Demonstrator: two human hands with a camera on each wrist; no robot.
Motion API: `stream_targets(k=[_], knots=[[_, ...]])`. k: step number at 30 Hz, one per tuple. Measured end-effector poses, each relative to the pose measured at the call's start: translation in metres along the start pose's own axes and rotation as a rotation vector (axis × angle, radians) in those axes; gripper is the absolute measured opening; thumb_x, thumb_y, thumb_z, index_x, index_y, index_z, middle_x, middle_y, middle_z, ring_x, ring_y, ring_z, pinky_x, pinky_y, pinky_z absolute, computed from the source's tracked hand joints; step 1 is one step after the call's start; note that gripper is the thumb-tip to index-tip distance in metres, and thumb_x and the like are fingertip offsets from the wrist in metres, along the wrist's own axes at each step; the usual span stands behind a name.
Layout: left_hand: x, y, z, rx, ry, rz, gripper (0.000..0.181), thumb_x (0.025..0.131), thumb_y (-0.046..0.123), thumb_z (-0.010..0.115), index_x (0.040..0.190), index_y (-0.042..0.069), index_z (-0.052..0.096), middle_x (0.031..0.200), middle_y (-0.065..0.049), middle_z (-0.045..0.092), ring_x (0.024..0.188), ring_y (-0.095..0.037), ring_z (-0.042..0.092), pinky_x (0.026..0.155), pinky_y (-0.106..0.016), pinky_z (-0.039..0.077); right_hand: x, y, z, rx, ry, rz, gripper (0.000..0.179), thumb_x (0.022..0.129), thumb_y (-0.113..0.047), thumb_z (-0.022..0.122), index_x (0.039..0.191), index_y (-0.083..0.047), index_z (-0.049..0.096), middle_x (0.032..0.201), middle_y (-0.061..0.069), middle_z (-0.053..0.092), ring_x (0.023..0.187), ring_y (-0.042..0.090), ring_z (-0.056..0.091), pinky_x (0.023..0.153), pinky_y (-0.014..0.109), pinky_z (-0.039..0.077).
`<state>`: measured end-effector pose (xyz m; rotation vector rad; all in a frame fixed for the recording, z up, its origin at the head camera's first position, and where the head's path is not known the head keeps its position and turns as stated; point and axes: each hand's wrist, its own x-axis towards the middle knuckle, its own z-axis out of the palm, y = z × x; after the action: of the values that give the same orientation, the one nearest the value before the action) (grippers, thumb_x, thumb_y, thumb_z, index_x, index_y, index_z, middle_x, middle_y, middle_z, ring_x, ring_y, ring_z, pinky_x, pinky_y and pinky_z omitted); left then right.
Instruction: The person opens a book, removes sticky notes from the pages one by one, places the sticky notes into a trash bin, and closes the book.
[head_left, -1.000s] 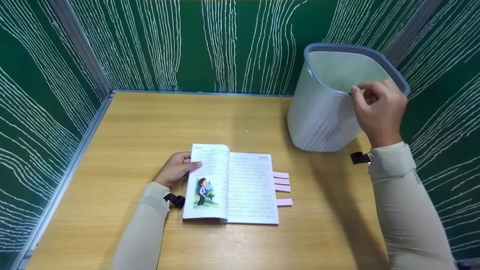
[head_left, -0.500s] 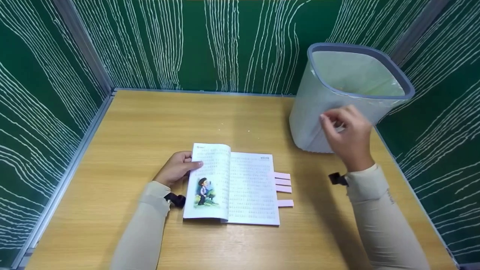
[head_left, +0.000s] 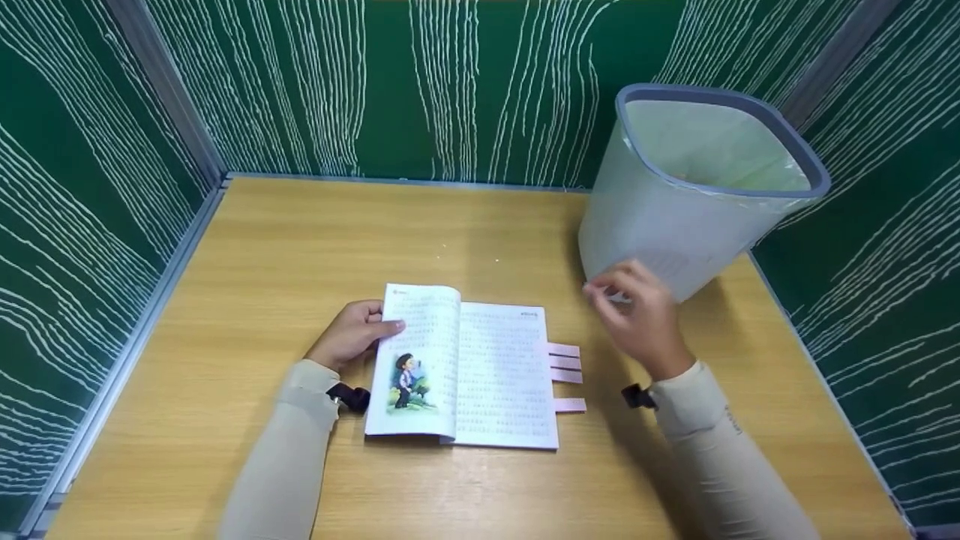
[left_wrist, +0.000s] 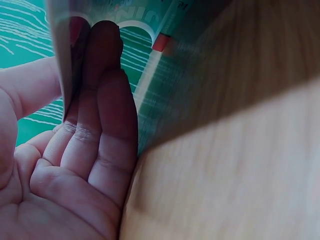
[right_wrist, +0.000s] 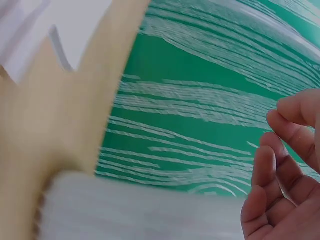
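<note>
An open book (head_left: 502, 375) with printed text lies on the table. My left hand (head_left: 346, 334) grips its left edge, thumb on top of the pages; the left wrist view has the fingers (left_wrist: 112, 120) behind the cover, which is partly in shadow. A drawing of a child (head_left: 409, 382) is printed on the left page. Several pink sticky tabs (head_left: 566, 363) stick out from the book's right edge. My right hand (head_left: 643, 319) is in the air between the book and the bin. Its thumb and index fingertips meet, with nothing visible between them in the right wrist view.
A tall pale bin (head_left: 664, 225) with a blue-grey rim and a thin liner stands at the back right of the wooden table (head_left: 300, 247). A few tiny white bits lie behind the book. Green patterned panels (head_left: 390, 90) enclose the table at the back and sides.
My right hand has come down from the bin's rim, moving left and nearer to the book. The left hand and the book have stayed in place.
</note>
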<state>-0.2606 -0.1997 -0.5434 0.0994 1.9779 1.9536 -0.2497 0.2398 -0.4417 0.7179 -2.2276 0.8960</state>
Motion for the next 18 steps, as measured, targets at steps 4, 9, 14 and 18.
stream_targets(k=[4, 9, 14, 18], knots=[[0.000, 0.000, 0.000, -0.002, -0.005, -0.002, 0.040, 0.097, 0.015, 0.073, 0.132, -0.002, 0.062, 0.113, -0.016, 0.077, 0.097, -0.027, 0.077, 0.085, -0.037, 0.063, -0.015, -0.003, 0.014, 0.028, -0.072, 0.018, 0.003, 0.093, -0.010, 0.076, 0.093, -0.011, 0.078, 0.099, -0.002, 0.070, 0.090, 0.013, 0.065, 0.077, 0.024, 0.055], [-0.002, 0.001, 0.002, -0.029, -0.013, -0.004, 0.039, 0.097, 0.012, 0.072, 0.131, -0.004, 0.061, 0.109, -0.015, 0.078, 0.095, -0.026, 0.077, 0.082, -0.036, 0.063, -0.024, -0.004, 0.024, 0.054, -0.098, 0.068, 0.005, 0.096, -0.016, 0.074, 0.092, -0.014, 0.078, 0.103, -0.007, 0.071, 0.097, 0.010, 0.066, 0.078, 0.027, 0.053], [-0.001, 0.002, 0.001, -0.053, -0.029, 0.005, 0.038, 0.098, 0.010, 0.071, 0.131, -0.005, 0.061, 0.108, -0.016, 0.078, 0.094, -0.026, 0.078, 0.082, -0.037, 0.063, -0.035, -0.005, 0.035, 0.083, -0.131, 0.153, 0.005, 0.097, -0.019, 0.073, 0.096, -0.019, 0.078, 0.106, -0.011, 0.070, 0.099, 0.008, 0.065, 0.080, 0.035, 0.056], [-0.002, 0.000, 0.001, -0.056, -0.016, 0.002, 0.039, 0.097, 0.011, 0.072, 0.131, -0.004, 0.062, 0.109, -0.016, 0.078, 0.095, -0.027, 0.077, 0.082, -0.037, 0.063, -0.044, -0.006, 0.045, 0.122, -0.169, 0.211, 0.006, 0.098, -0.019, 0.072, 0.099, -0.019, 0.077, 0.109, -0.010, 0.070, 0.102, 0.009, 0.064, 0.084, 0.044, 0.056]])
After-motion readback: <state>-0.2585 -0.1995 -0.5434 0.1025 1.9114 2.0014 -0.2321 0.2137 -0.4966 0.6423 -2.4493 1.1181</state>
